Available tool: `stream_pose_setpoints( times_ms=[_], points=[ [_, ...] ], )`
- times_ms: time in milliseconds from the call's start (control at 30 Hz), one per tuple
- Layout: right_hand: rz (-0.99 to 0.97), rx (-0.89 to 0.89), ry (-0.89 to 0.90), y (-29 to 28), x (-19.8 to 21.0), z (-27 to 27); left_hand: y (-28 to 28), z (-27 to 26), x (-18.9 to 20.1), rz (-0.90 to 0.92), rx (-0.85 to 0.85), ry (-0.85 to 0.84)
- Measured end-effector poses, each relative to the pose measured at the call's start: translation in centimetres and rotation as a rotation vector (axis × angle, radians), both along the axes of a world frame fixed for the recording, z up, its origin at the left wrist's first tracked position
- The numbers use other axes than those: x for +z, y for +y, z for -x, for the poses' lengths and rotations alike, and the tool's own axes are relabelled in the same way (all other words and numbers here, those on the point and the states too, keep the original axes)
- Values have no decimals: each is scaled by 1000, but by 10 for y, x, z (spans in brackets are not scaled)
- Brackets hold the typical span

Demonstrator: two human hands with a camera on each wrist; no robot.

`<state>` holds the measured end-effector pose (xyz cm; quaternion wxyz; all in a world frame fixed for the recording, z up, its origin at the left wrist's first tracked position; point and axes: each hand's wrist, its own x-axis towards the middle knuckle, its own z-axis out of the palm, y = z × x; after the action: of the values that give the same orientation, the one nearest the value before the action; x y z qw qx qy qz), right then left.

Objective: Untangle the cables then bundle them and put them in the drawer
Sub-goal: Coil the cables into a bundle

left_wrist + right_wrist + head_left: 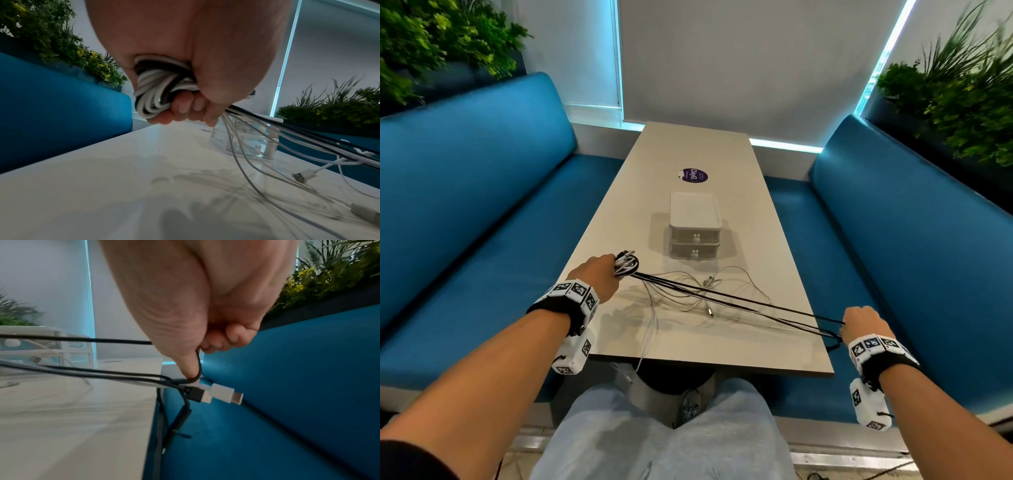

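Note:
My left hand [599, 274] grips a coiled bundle of black and white cables [156, 87] above the table's left side; the coil [626, 263] pokes out past my fingers. Black cables [739, 301] run taut from that bundle across the table to my right hand [861, 325], which holds them past the table's right front corner. In the right wrist view my thumb [185, 363] hooks a black cable, and black and white plugs [218, 394] hang just below it. Loose white cables [688, 291] lie slack on the table. The small two-drawer box [695, 226] stands mid-table, both drawers closed.
The long beige table [695, 150] has a purple sticker [693, 175] beyond the box. Blue benches [482, 212] flank it on both sides. One white cable [643, 356] hangs over the front edge toward my knees. Plants sit behind both benches.

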<state>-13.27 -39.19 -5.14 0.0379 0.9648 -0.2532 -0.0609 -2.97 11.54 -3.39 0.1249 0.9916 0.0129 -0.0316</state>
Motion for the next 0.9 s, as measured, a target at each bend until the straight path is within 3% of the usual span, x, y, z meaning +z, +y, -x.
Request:
stream_pose_setpoints(
  times_ms=[100, 233, 400, 533, 667, 733, 800, 900],
  points=[
    [28, 59, -35, -7, -1, 9, -2, -1, 5, 15, -6, -4],
    [-120, -160, -102, -10, -5, 17, -8, -3, 9, 13, -20, -5],
    [-496, -374, -132, -21, -6, 6, -8, -4, 10, -11, 15, -8],
    [-998, -530, -298, -17, -2, 1, -2, -7, 12, -16, 30, -15],
    [-1133, -486, -340, -6, 9, 8, 8, -6, 9, -45, 55, 3],
    [-1130, -450, -304, -6, 6, 11, 14, -4, 8, -53, 67, 5],
    [-1004, -382, -235, -8, 0, 13, 15, -3, 7, -53, 74, 4],
    [-368, -223, -42, -12, -7, 15, 11, -1, 7, -51, 65, 10]
  ],
)
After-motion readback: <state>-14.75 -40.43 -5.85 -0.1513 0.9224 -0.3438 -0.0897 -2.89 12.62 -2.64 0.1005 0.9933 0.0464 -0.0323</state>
